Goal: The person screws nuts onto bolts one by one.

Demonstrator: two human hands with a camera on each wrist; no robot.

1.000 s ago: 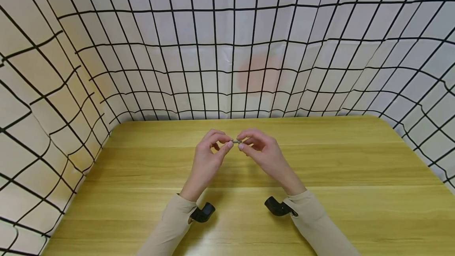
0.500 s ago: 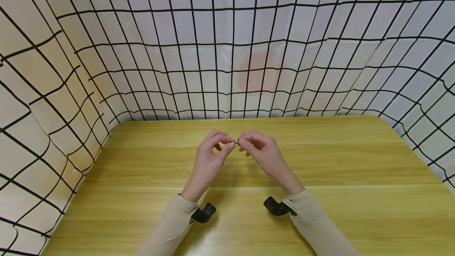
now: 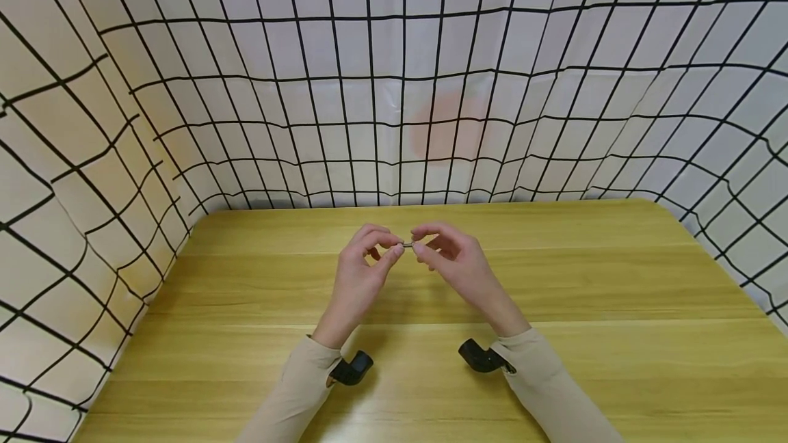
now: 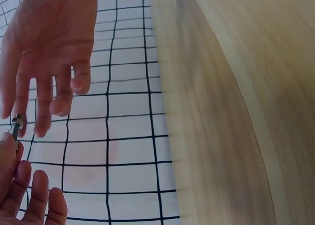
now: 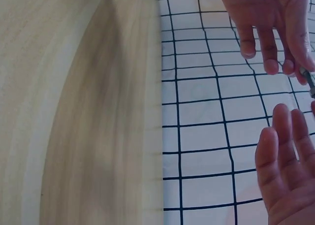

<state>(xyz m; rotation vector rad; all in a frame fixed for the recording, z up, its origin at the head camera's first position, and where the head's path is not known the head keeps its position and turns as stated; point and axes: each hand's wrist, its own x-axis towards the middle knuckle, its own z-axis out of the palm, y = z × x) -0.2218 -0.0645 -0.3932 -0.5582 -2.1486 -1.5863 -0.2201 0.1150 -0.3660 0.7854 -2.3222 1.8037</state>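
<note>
A small metal bolt (image 3: 406,245) is held level above the table. My left hand (image 3: 360,265) pinches one end between thumb and index finger. On the other end sits a nut (image 4: 17,120), seen between the right hand's fingers in the left wrist view. My right hand (image 3: 458,262) has its thumb and index fingertips right at that end, spread a little apart, with the nut showing between them. In the right wrist view the bolt's thread (image 5: 308,80) shows at the right edge, below the left hand (image 5: 275,18); the right thumb is out of frame.
Both hands are over a wooden table (image 3: 246,292). A white curtain with a black grid (image 3: 308,108) stands behind it and along both sides. A black curved piece sticks out from each cuff, left (image 3: 353,368) and right (image 3: 480,357).
The right thumb and index finger closed on the bolt's end half a second ago and have since parted slightly. The left hand keeps its pinch and has barely moved.
</note>
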